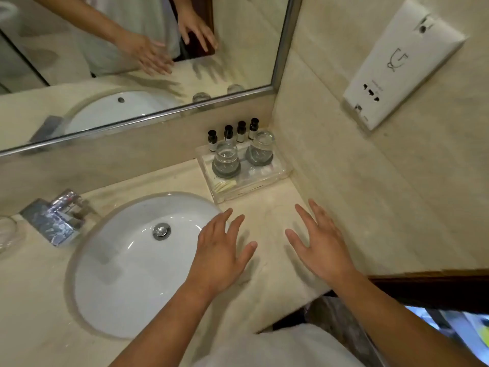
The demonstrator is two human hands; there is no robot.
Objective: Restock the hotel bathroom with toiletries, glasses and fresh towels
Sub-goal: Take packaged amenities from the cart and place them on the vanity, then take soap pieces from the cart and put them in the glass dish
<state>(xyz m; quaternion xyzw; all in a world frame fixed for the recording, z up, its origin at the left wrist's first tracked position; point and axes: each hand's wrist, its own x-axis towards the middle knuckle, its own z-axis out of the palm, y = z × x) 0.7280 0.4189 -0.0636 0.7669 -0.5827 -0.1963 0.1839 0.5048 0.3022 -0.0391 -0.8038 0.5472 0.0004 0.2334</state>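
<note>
At the bottom centre of the frame, the person's left hand (219,250) and right hand (322,245) reach forward over the beige marble counter (270,215). Both have their fingers spread flat and neither holds anything. The left hand lies over the right rim of the white oval sink (127,274), and the right hand is near the side wall. At the left, a chrome faucet (55,218) stands behind the basin.

Further back, in the corner at centre right, sits a clear tray (251,188). It carries two glasses (226,157), each on a dark round coaster. Behind them stand four small black-capped toiletry bottles (241,131) in a row. A mirror (79,35) fills the upper left. A white wall panel (402,62) hangs at the upper right.
</note>
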